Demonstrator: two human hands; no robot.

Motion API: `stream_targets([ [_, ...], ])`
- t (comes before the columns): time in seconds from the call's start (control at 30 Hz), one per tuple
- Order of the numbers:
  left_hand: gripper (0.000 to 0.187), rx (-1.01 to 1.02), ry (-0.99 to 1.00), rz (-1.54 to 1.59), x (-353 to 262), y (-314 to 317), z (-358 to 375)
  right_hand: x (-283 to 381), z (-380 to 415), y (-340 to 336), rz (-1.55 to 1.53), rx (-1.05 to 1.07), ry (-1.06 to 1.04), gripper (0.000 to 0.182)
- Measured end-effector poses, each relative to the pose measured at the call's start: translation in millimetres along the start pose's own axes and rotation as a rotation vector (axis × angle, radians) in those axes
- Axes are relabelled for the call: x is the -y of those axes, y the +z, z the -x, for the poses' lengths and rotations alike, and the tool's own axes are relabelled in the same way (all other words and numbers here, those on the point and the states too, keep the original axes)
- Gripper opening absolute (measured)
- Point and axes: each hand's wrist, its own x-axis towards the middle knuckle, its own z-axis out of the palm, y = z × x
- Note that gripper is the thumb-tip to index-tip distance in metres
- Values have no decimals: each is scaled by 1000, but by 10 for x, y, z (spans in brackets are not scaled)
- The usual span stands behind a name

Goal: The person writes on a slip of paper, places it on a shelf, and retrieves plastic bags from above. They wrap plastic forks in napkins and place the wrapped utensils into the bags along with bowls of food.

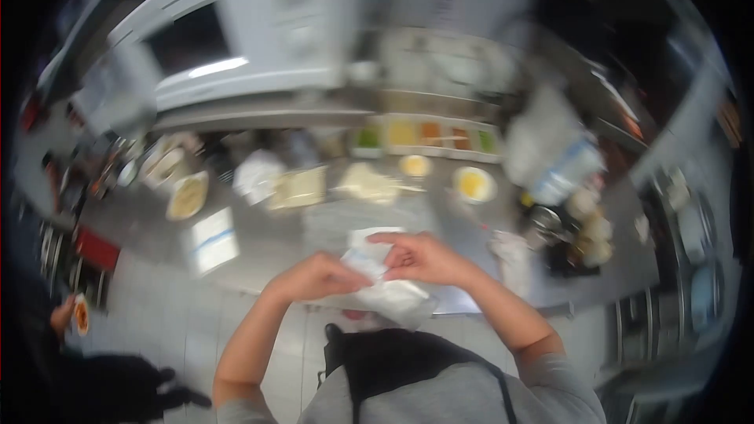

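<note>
Close to my body, at the front edge of the steel counter, both my hands are on a crumpled white plastic bag [397, 296], which is blurred. My left hand [318, 276] has its fingers closed on the bag's left side. From the right, my right hand [424, 257] pinches the upper part with its fingers bent. A cutting board [326, 224] lies under and beyond the bag. Just past it are a pale, flat pile of food [369, 183] and a clear packet with pale contents [300, 188].
Along the back stands a tray with colourful ingredients [430, 135]. Bowls with yellow contents [474, 185] sit to the right, near a crumpled cloth [512, 259]. A white microwave [236, 23] is on the shelf. At far left another person's hand [63, 316] holds a dish with orange food.
</note>
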Motion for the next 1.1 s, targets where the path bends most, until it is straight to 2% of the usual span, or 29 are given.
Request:
stream_targets([
  [0.03,25,-16,34,0,-66,231,-147,-132,281,-68,-136,-17,-5,57],
  [0.07,24,-23,-51,50,-186,449,-287,-264,589,-172,-270,-44,-14,56],
  [0.13,22,-93,-204,216,-283,933,-521,-460,1209,-431,-161,-255,-70,50],
  [0.17,24,-138,-305,247,-180,1147,-572,-511,1553,-568,-176,-407,-37,39],
  [0.2,26,-276,-359,394,-119,1400,-603,-629,1908,-684,-180,-643,-70,32],
  [0.23,32,-330,-387,480,185,1649,-537,-792,2285,-797,-178,-861,-109,26],
  [0.27,32,-304,-378,481,216,1920,-528,-941,2662,-901,-256,-1132,-62,20],
  [0.3,37,-474,-312,739,202,2161,-532,-1077,3043,-1021,-336,-1391,-23,15],
  [0.33,42,-652,-237,994,195,2310,-541,-1177,3389,-1159,-186,-1583,6,13],
  [0.37,42,-658,-232,990,174,2418,-536,-1604,3802,-1313,-21,-1793,103,15],
  [0.4,45,-668,-221,1074,156,2504,-498,-1982,4178,-1442,137,-1853,267,16],
  [0.47,47,-732,-204,1152,-24,2606,-517,-2497,4597,-1544,72,-1784,487,18],
  [0.53,45,-600,-204,1195,-415,2552,-654,-2595,4498,-1541,199,-1821,356,21],
  [0.6,45,-630,-258,1104,-294,2569,-558,-1937,3979,-1499,383,-1801,225,23],
  [0.63,43,-623,-258,1114,-163,2607,-535,-1875,3895,-1558,686,-1704,101,24],
  [0.67,42,-615,-261,1126,-196,2606,-523,-1684,3809,-1662,937,-1662,129,24],
  [0.7,41,-661,-307,1073,-273,2613,-488,-1797,3866,-1853,962,-1712,95,26],
  [0.73,40,-703,-355,1022,-393,2604,-489,-1940,3924,-2070,740,-1864,64,23],
  [0.77,40,-742,-377,1024,-440,2620,-450,-2214,4158,-2346,783,-1887,227,27],
  [0.8,40,-772,-393,1028,-458,2652,-354,-2918,4655,-2728,608,-1812,264,30],
  [0.83,40,-860,-395,1013,-480,2674,-251,-3917,5221,-3133,595,-1721,433,33],
  [0.87,39,-883,-384,1079,-481,2704,-198,-3816,5117,-3038,47,-1628,486,34],
  [0.9,38,-888,-367,1151,-487,2734,-123,-3794,4793,-3056,33,-1589,464,34],
  [0.93,38,-924,-355,1149,-480,2757,-21,-3881,4935,-2780,-15,-1543,461,33],
  [0.97,37,-925,-350,1148,-478,2786,59,-3885,4898,-2820,-58,-1502,463,32],
  [1.1,37,-942,-332,1164,-520,2831,162,-3985,4647,-3347,-230,-1376,476,29],
])
